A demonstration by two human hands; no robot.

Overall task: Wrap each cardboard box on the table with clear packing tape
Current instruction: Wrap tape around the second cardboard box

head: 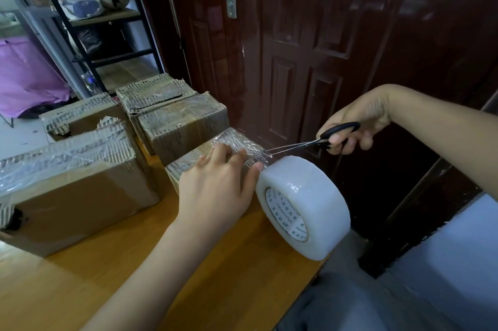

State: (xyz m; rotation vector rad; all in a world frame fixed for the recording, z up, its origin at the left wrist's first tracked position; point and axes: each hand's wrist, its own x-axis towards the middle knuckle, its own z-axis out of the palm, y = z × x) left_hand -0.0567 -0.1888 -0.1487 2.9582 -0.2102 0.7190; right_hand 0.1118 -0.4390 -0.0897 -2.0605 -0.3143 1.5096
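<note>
A small cardboard box (188, 159) lies near the table's right edge, its top covered in crinkled clear tape. My left hand (218, 185) rests flat on this box with straight fingers, the thumb beside the tape roll. A big roll of clear packing tape (304, 206) stands on edge at the table's right edge, right of the box. My right hand (358, 123) grips black-handled scissors (323, 139), whose thin blades point left to the tape strip at the box's far right corner. Several other taped boxes sit behind and to the left, the largest (78, 190) at the left.
The wooden table (151, 263) carries all the boxes. A dark red door (296, 47) stands close behind the table's right edge. A black metal shelf (107, 15) with bags is at the back left, and a purple cloth (24, 74) at far left.
</note>
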